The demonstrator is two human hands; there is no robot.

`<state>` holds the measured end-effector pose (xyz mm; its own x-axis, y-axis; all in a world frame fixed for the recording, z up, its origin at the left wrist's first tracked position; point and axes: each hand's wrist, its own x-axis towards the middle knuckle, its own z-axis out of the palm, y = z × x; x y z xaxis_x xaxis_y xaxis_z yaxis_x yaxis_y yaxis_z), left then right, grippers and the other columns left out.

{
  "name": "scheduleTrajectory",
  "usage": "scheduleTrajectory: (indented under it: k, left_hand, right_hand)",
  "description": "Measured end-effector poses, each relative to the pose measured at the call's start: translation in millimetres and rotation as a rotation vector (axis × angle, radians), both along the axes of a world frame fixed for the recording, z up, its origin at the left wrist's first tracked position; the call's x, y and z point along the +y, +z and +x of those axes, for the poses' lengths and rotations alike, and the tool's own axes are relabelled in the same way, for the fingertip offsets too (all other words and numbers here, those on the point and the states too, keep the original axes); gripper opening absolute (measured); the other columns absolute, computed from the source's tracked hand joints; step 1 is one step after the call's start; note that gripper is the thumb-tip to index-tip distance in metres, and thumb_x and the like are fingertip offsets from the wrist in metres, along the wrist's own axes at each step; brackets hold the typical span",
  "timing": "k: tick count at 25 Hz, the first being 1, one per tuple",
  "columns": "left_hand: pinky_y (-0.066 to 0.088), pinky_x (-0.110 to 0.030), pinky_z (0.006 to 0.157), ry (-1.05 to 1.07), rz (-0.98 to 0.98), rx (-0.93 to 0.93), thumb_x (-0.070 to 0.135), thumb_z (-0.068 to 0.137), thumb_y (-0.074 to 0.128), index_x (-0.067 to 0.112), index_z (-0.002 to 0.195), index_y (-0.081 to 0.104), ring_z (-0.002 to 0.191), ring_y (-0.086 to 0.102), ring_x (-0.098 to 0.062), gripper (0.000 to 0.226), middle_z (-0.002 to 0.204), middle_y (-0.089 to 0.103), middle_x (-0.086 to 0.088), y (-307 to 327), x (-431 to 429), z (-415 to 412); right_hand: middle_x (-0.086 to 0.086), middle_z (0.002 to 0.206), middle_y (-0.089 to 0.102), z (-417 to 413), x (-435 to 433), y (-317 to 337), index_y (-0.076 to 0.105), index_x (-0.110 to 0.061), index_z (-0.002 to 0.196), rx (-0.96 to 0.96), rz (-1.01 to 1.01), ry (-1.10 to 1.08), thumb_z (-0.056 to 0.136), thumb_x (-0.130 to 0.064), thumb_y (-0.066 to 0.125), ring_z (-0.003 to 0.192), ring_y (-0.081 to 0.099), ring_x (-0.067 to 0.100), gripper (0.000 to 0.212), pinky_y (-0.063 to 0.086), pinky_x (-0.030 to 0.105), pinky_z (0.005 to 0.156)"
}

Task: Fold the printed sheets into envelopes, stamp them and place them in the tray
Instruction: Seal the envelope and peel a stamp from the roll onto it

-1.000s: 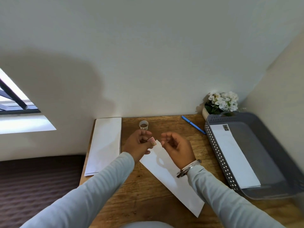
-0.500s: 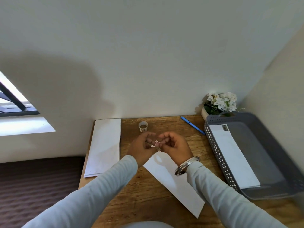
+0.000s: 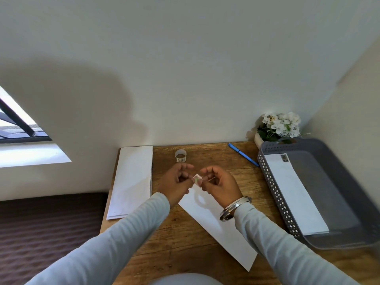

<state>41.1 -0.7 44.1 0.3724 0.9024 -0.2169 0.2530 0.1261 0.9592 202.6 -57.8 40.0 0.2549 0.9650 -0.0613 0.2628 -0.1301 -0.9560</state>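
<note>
above the envelope [image 3: 218, 227], pinching a stamp [image 3: 197, 179] between left hand [image 3: 175, 182] and right hand [image 3: 223, 185], fingers of both curled.

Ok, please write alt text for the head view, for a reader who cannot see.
The left hand pinches a stamp, the right hand close beside it, above a white envelope on a wooden desk. A grey tray at right holds one stamped envelope.

A small square paper stamp [image 3: 197, 179] was in the air over the 11 o'clock end of a long white paper envelope [image 3: 218, 225] lying flat. At 3 o'clock a grey plastic tray [image 3: 333, 192] held one stamped white envelope [image 3: 294, 194].
</note>
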Motion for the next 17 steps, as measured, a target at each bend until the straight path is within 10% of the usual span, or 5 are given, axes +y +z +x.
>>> scheduleTrajectory:
  k: [7,17]
  left_hand:
    - [0.060,-0.033,0.077,-0.056,0.077,0.126,0.012,0.088,0.070,0.035,0.114,0.060,0.092,0.066,-0.015,0.036,0.097,0.068,0.004,-7.6,13.6,3.1]
    - [0.055,-0.038,0.091,-0.218,0.087,0.763,0.028,0.073,0.085,0.027,0.128,0.054,0.109,0.061,-0.025,0.063,0.122,0.061,0.002,-36.7,34.7,20.5]
  right_hand:
    - [0.011,0.083,0.071,11.8,3.1,-1.2,0.066,-0.011,0.090,0.002,-0.039,-0.072,0.082,-0.001,0.074,0.069,0.070,0.023,0.015,0.054,0.022,0.056]
    - [0.019,0.085,0.073,22.1,30.9,-31.4,0.066,-0.003,0.095,0.023,-0.364,-0.142,0.081,0.004,0.074,0.060,0.070,0.020,0.017,0.059,0.035,0.060]
